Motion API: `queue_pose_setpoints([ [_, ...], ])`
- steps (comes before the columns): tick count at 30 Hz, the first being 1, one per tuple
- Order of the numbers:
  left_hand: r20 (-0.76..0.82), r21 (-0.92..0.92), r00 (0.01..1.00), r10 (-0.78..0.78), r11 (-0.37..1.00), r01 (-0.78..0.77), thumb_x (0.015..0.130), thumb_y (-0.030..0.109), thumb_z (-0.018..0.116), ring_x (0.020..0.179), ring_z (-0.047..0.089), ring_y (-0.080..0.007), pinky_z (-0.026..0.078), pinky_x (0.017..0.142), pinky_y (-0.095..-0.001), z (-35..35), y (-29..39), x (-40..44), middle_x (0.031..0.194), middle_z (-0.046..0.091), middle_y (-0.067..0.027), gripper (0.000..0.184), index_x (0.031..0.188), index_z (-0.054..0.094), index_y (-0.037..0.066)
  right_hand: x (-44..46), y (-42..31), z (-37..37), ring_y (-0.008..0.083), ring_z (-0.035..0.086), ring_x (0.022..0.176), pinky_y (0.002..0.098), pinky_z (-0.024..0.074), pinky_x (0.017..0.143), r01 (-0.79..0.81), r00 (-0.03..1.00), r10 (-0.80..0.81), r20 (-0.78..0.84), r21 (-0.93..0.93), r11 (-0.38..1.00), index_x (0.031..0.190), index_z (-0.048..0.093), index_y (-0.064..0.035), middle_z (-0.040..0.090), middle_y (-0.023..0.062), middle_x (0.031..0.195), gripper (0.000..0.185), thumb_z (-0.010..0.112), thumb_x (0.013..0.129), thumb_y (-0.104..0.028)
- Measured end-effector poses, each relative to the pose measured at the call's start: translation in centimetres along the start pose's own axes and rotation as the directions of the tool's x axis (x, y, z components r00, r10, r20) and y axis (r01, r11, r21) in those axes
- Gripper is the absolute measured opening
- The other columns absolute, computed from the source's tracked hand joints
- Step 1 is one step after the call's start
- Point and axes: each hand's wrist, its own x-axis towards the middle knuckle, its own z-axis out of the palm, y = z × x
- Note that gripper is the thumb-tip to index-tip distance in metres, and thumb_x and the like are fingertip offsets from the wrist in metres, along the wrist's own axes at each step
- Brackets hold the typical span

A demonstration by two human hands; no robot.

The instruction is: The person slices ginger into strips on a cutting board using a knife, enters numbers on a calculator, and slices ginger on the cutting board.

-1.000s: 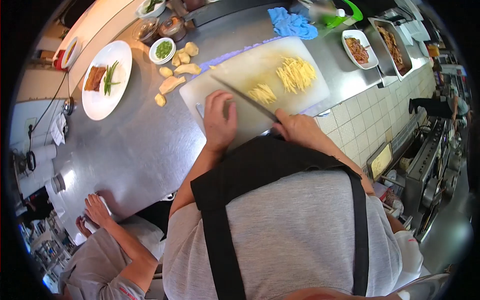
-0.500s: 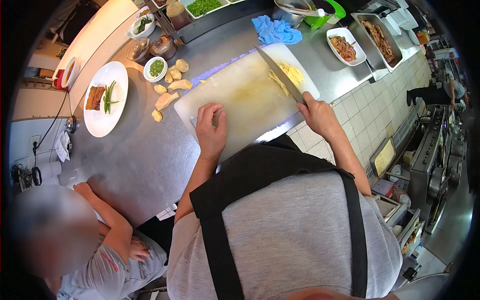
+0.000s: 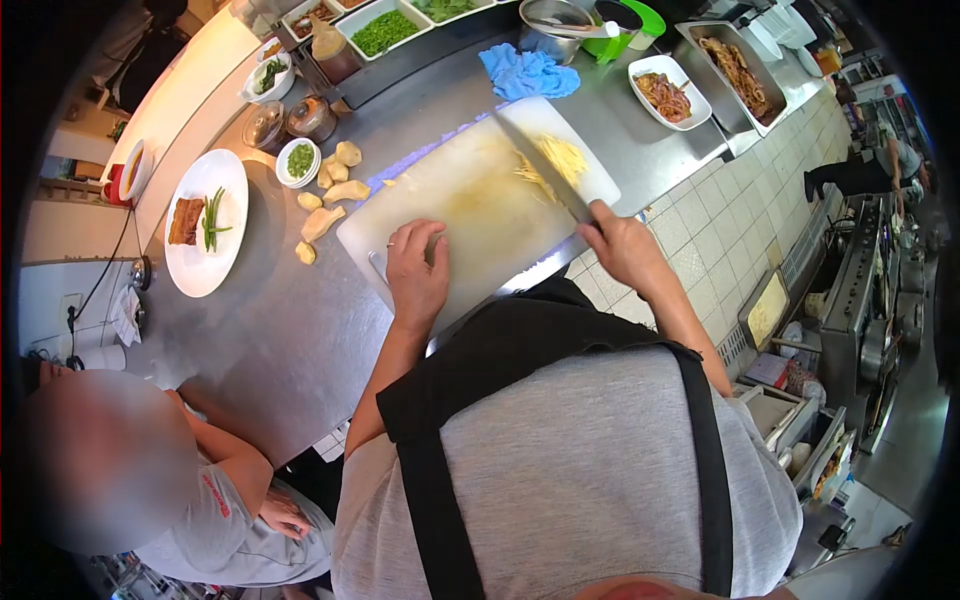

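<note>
My right hand (image 3: 622, 248) is closed round the handle of a large knife (image 3: 543, 165). The blade lies slantwise over the right part of a white cutting board (image 3: 420, 200), with thin yellow strips (image 3: 563, 154) on both sides of it, some partly hidden by the metal. At the board's near left part is my left hand (image 3: 417, 275), its fingers bent and the thumb apart, with nothing visible in it. Several peeled yellow pieces (image 3: 320, 222) lie on the steel counter left of the board, beside a small bowl of chopped greens (image 3: 299, 160).
A white oval plate (image 3: 207, 265) with food is at the left. Behind the board are a blue cloth (image 3: 528, 72) and a metal bowl (image 3: 556, 42). A white dish (image 3: 668, 92) and a steel tray (image 3: 737, 80) stand right. A co-worker (image 3: 240, 510) is at the lower left.
The knife, in my right hand, has moved right across the board and then slightly back left. The two groups of strips now lie together at the right. The co-worker has leaned into view.
</note>
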Motion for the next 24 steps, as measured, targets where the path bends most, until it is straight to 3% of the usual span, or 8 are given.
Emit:
queue_pose_setpoints([
  [6, 0.006, -0.048, 1.0, 0.001, 0.999, -0.001, 0.084, 0.005, 0.065, 0.095, 0.061, -0.0285, 0.046, 0.086, -0.0368, 1.1, -0.2, 1.0, 0.098, 0.065, -0.0124, 0.01, 0.094, 0.067, 0.003, -1.0, -1.3, 0.9, 0.0403, 0.066, 0.069, 0.0523, 0.0519, 0.062, 0.056, 0.995, -0.041, 0.094, -0.16, 0.986, 0.101, 0.048, -0.0047, 0.066, 0.0197, 0.071, 0.025, 0.056, 0.094, -0.027],
  [13, -0.004, -0.06, 0.999, 0.036, 0.998, -0.037, 0.083, 0.003, 0.065, 0.09, 0.061, -0.0302, 0.046, 0.083, -0.0386, 1.1, -0.3, 1.0, 0.095, 0.065, -0.0128, 0.009, 0.092, 0.066, 0.003, 1.4, -0.2, 0.8, 0.0431, 0.066, 0.073, 0.0529, 0.052, 0.066, -0.034, 0.997, 0.044, 0.064, -0.143, 0.989, 0.104, 0.05, -0.0037, 0.067, 0.0226, 0.075, 0.027, 0.056, 0.094, -0.029],
  [16, 0.003, -0.05, 0.999, 0.037, 0.998, -0.036, 0.083, 0.004, 0.065, 0.091, 0.061, -0.0302, 0.046, 0.083, -0.0388, 1.2, -0.5, 1.1, 0.096, 0.065, -0.0127, 0.009, 0.092, 0.066, 0.003, 1.9, 0.2, -0.2, 0.0455, 0.065, 0.077, 0.054, 0.0508, 0.068, -0.071, 0.997, 0.071, 0.039, 0.007, 0.997, 0.105, 0.053, -0.0025, 0.066, 0.0256, 0.08, 0.029, 0.057, 0.094, -0.03],
  [19, 0.012, -0.034, 0.999, 0.038, 0.999, -0.038, 0.084, 0.005, 0.065, 0.093, 0.06, -0.03, 0.047, 0.084, -0.0389, 1.3, -0.6, 1.0, 0.097, 0.065, -0.0123, 0.009, 0.092, 0.066, 0.004, 2.4, 1.5, 0.0, 0.0382, 0.062, 0.057, 0.0461, 0.0488, 0.055, 0.007, 0.994, 0.011, -0.111, 0.156, 0.988, 0.095, 0.05, -0.0007, 0.06, 0.0208, 0.062, 0.031, 0.059, 0.095, -0.03],
  [22, 0.018, -0.031, 0.999, 0.026, 0.999, -0.026, 0.084, 0.006, 0.065, 0.094, 0.06, -0.0297, 0.047, 0.084, -0.0391, 1.3, -0.5, 1.0, 0.097, 0.065, -0.0119, 0.009, 0.093, 0.067, 0.004, 2.4, 0.7, -2.4, 0.022, 0.056, 0.044, 0.0359, 0.0451, 0.047, -0.293, 0.954, 0.225, 0.196, 0.475, 0.83, 0.099, 0.051, 0.0019, 0.054, 0.012, 0.057, 0.035, 0.059, 0.096, -0.033],
  [24, 0.02, -0.025, 1.0, 0.024, 0.999, -0.024, 0.084, 0.006, 0.065, 0.094, 0.059, -0.0294, 0.047, 0.084, -0.0393, 1.3, -0.5, 0.9, 0.098, 0.065, -0.0117, 0.009, 0.093, 0.067, 0.004, 2.2, 1.1, -2.5, 0.0132, 0.051, 0.041, 0.0304, 0.0418, 0.045, -0.278, 0.96, 0.186, 0.211, 0.62, 0.733, 0.104, 0.052, 0.0043, 0.05, 0.0073, 0.057, 0.04, 0.059, 0.097, -0.034],
])
